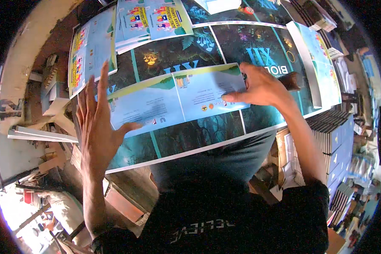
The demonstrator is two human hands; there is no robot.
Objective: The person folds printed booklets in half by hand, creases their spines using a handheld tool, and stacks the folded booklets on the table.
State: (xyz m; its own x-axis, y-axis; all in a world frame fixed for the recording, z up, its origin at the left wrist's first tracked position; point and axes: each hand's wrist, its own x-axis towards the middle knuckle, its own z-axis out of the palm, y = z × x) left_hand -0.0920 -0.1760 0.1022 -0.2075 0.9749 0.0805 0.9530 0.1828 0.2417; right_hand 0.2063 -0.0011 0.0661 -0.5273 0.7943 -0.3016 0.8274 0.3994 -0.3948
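A long light-blue printed cover sheet point(150, 106) with green and yellow edging lies across large dark printed sheets point(199, 137) on the work surface in front of me. At its right end, my right hand point(260, 86) grips it, thumb on top and fingers curled over the far corner. My left hand point(99, 122) is at the left end, fingers stretched out and apart, its thumb lying over the sheet's near corner. Just beyond my right hand shows a dark brown object point(290, 81), partly hidden by the hand, its kind unclear.
More blue and yellow printed covers point(167, 19) lie piled at the far left, with another stack point(93, 55) beside them. A stack of printed sheets point(319, 63) stands at the right. Tall piles of bound books point(336, 139) rise beyond my right arm. A cardboard box point(122, 205) sits below at left.
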